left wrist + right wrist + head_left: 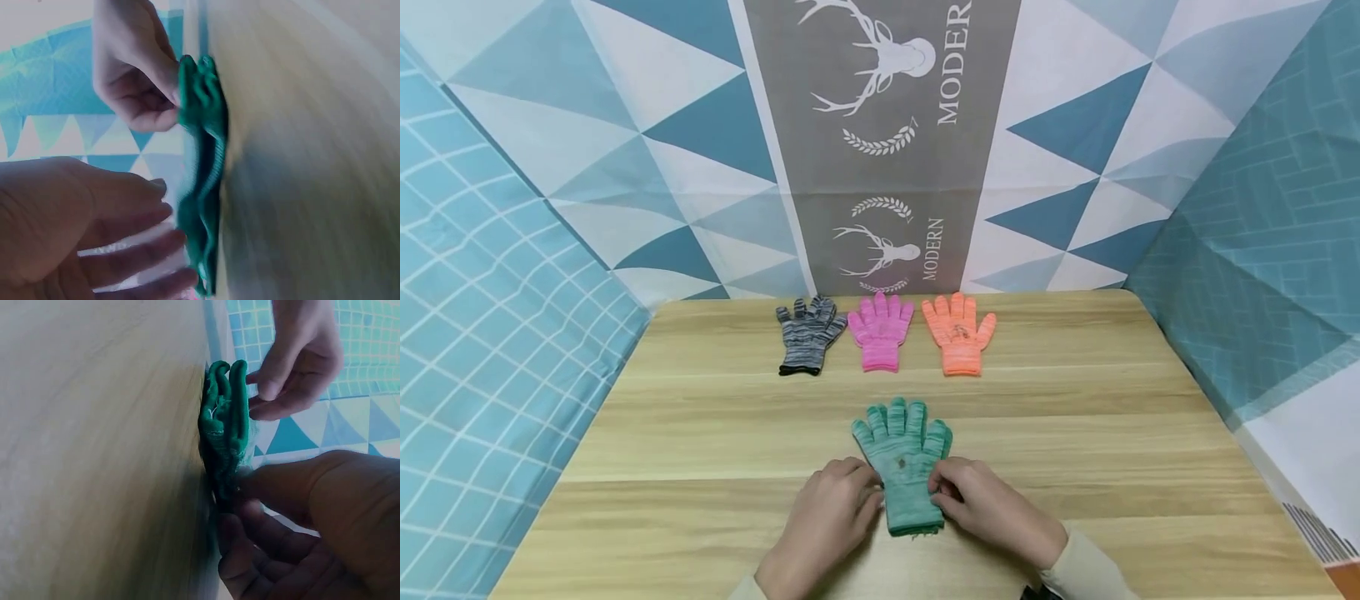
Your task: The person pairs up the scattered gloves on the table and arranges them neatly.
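Note:
A pair of green knit gloves (pixel 904 479) lies stacked on the wooden table, fingers pointing away and cuffs toward me. In the wrist views the green gloves (pixel 203 159) appear edge-on, their layers slightly parted. My right hand (pixel 981 504) pinches their right edge near the cuff, thumb against curled fingers; the right wrist view shows this hand (pixel 306 519) close up. On the other side, my left hand (pixel 831 521) is by their left edge. Its fingers look relaxed in the left wrist view, where the left hand (pixel 81 219) has nothing between thumb and fingers.
Along the table's far edge lie a grey-black glove (pixel 807 337), a pink glove (pixel 880 332) and an orange glove (pixel 958 333), fingers pointing away. Behind them stands a patterned cloth backdrop (pixel 887 175). Blue cloth sides flank the wooden table (pixel 715 425).

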The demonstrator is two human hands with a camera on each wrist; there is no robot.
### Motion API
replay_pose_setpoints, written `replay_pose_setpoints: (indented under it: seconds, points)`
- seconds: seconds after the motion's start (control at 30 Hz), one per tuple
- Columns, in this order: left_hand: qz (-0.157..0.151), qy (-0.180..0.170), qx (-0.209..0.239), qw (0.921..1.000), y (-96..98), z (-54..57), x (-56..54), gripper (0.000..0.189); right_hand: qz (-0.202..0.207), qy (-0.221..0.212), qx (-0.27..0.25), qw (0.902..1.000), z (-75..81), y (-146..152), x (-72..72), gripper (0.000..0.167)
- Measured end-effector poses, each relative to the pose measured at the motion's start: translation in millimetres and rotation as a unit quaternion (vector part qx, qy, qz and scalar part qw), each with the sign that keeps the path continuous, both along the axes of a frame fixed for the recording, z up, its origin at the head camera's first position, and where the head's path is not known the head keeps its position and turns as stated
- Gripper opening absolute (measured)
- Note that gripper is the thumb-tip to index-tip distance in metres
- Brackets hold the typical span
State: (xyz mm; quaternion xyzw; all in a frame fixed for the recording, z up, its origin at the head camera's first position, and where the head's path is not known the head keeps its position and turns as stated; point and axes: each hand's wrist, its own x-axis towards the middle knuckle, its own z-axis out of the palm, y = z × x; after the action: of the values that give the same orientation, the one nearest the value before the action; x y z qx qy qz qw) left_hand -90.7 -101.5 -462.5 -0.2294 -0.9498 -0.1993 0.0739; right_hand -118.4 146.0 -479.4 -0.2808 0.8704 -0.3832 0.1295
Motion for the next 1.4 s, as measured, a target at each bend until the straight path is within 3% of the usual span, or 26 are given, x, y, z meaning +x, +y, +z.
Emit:
replay_pose_setpoints:
  seconds: [0.13,0.3,0.5,0.6,0.73,0.9,1.0,1.13,1.4]
  points:
    - [-0.034,-0.024,0.015,0.999,6.2,5.6,2.7,0.009,0.019,0.021,-0.001,0.9996,1.3,1,3.6,0.01]
    - [-0.073,-0.056,-0.012,0.9957,12.2,4.9,4.7,0.008,0.058,0.027,-0.004,0.998,0.5,-2,7.2,0.009]
    - [-0.087,-0.077,-0.027,0.9929,13.6,-0.5,6.7,0.006,0.066,0.009,-0.003,0.9978,-1.0,-3,5.7,0.008]
    - [-0.092,-0.066,-0.03,0.9931,14.3,-1.1,7.1,0.008,0.044,-0.004,0.004,0.999,0.1,-1,0.2,0.01]
    - [-0.114,-0.047,-0.036,0.9917,16.5,-0.3,9.0,0.011,-0.02,0.007,0.011,0.9997,2.1,3,-9.4,0.011]
    - [-0.145,-0.081,-0.035,0.9855,21.8,1.2,10.6,0.018,-0.13,0.038,0.017,0.9907,4.6,5,-23.3,0.003]
    - [-0.154,-0.105,-0.045,0.9815,26.0,1.1,10.6,0.023,-0.175,0.043,0.023,0.9834,4.4,3,-31.9,0.014]
    - [-0.156,-0.106,-0.066,0.9799,31.2,-2.1,10.3,0.025,-0.192,0.051,0.033,0.9796,0.9,-1,-40.5,0.019]
    - [-0.147,-0.105,-0.084,0.9799,39.3,-5.8,8.2,0.022,-0.2,0.079,0.03,0.9762,-4.0,-3,-46.3,0.003]
